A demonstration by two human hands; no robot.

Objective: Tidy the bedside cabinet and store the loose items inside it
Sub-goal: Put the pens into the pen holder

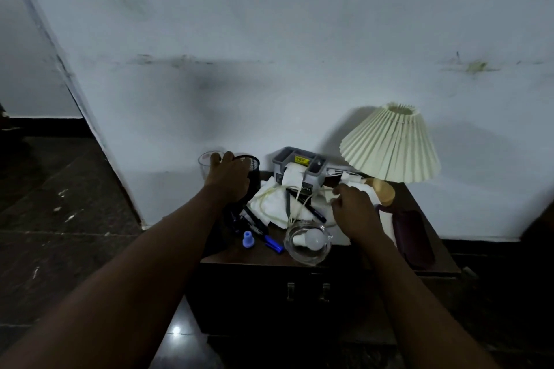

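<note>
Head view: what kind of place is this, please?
Probably a bedroom corner. A low dark bedside cabinet stands against a white wall, a table lamp with a pleated shade sits on it, and papers, pens and a light bulb clutter its top.

Both bare forearms reach forward, well apart. The left hand (229,177) grips the rim of a black mesh pen holder (254,170); the right hand (356,210) lies knuckles up, fingers curled inward, its hold unclear

Cream pleated lampshade (389,145), blk mesh cup (253,172)
</note>
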